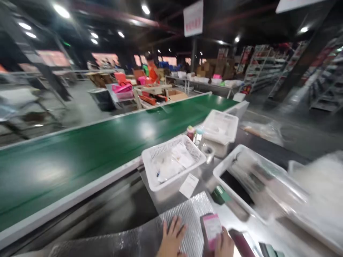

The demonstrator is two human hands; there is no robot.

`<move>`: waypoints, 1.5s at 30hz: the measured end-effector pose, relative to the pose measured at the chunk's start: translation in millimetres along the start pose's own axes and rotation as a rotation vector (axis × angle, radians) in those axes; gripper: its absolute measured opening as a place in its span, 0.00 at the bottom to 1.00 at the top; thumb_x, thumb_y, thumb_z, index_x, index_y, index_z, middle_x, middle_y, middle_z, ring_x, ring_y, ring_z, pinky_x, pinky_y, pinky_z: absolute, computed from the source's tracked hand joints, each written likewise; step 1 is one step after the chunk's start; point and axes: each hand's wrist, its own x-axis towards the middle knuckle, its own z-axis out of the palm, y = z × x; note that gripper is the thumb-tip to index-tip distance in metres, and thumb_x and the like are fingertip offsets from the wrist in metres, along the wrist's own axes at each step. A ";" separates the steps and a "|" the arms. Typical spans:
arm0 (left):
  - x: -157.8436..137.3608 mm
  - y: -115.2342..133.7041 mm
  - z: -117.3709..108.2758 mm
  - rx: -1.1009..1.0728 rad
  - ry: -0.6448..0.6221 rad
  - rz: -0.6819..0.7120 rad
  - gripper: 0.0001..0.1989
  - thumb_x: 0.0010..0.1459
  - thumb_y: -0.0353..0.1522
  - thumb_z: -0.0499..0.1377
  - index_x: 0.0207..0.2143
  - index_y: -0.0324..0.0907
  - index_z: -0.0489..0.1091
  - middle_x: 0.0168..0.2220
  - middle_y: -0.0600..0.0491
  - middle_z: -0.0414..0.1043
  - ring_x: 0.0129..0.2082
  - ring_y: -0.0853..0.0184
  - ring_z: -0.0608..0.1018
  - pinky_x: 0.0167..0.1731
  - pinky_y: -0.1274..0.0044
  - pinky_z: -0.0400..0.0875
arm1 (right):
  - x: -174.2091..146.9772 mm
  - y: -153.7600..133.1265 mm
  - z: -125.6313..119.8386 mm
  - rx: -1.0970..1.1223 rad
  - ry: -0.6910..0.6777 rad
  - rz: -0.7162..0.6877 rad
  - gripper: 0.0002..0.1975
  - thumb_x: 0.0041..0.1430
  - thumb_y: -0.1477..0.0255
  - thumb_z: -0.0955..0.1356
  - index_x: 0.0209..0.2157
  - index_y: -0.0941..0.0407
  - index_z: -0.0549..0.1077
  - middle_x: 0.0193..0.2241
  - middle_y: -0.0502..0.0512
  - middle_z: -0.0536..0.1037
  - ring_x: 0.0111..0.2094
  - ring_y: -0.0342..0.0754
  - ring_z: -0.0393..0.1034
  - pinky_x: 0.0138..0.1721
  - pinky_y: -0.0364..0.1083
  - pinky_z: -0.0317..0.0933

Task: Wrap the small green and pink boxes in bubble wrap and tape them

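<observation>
Right grip [223, 244] clasping pink box [211, 230], left [171, 239] flat

A steel worktable [134, 200] carries white baskets [171, 162], silver bubble mailer [187, 217].

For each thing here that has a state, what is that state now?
left hand: open, flat on the silver padded sheet
right hand: shut on the pink box
pink box: held upright
white basket: filled with clear packets
green conveyor belt: bare
</observation>
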 end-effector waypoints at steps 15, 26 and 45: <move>-45.6 18.0 -7.9 0.371 0.291 -0.015 0.38 0.61 0.41 0.58 0.71 0.44 0.51 0.74 0.39 0.43 0.73 0.41 0.50 0.65 0.38 0.40 | -38.7 0.6 3.6 -0.349 0.004 0.024 0.38 0.60 0.53 0.65 0.61 0.67 0.63 0.52 0.76 0.70 0.52 0.68 0.67 0.50 0.62 0.64; -42.4 11.7 -8.5 0.180 0.229 -0.041 0.43 0.56 0.43 0.65 0.70 0.47 0.54 0.74 0.37 0.43 0.72 0.39 0.49 0.65 0.40 0.42 | -77.7 -35.9 2.0 -0.265 0.004 -0.199 0.32 0.61 0.53 0.66 0.59 0.58 0.64 0.54 0.69 0.70 0.54 0.65 0.65 0.54 0.64 0.61; -39.4 16.8 -20.8 0.104 0.298 -0.114 0.37 0.57 0.33 0.61 0.67 0.32 0.57 0.71 0.39 0.54 0.68 0.48 0.59 0.66 0.51 0.53 | -101.4 -59.3 43.8 -0.332 -0.113 -0.210 0.29 0.62 0.57 0.67 0.59 0.58 0.67 0.55 0.70 0.71 0.55 0.64 0.65 0.56 0.63 0.59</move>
